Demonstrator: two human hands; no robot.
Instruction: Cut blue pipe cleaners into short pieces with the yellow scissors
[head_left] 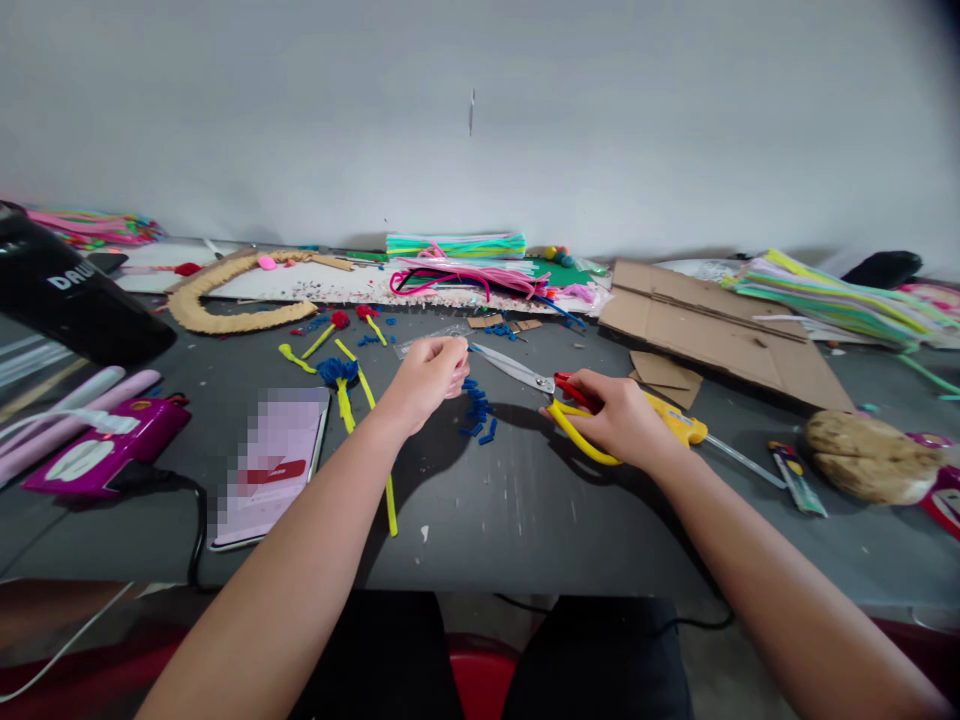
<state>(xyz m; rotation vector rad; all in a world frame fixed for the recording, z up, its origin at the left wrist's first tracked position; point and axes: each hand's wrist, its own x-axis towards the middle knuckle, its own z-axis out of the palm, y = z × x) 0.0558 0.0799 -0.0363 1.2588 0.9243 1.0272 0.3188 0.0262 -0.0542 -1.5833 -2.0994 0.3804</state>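
My right hand [611, 415] is wrapped around the handles of scissors [517, 368], one red and one yellow. Their metal blades point left, with the tips close to my left hand [435, 375]. That hand is closed in a pinch, and a small blue end of pipe cleaner [472, 348] shows at its fingers; the rest is hidden. Below the blades lie several short cut blue pipe cleaner pieces [477, 408] on the grey table. To the left of my left hand is a blue fuzzy flower [338, 372] with a yellow pipe cleaner stem.
A phone [281, 460] and a purple device [112, 450] lie at left, near a black bottle [75, 295]. Cardboard [720, 330] and a yellow glue gun [679, 420] are at right. Pipe cleaner bundles [457, 245] lie along the wall.
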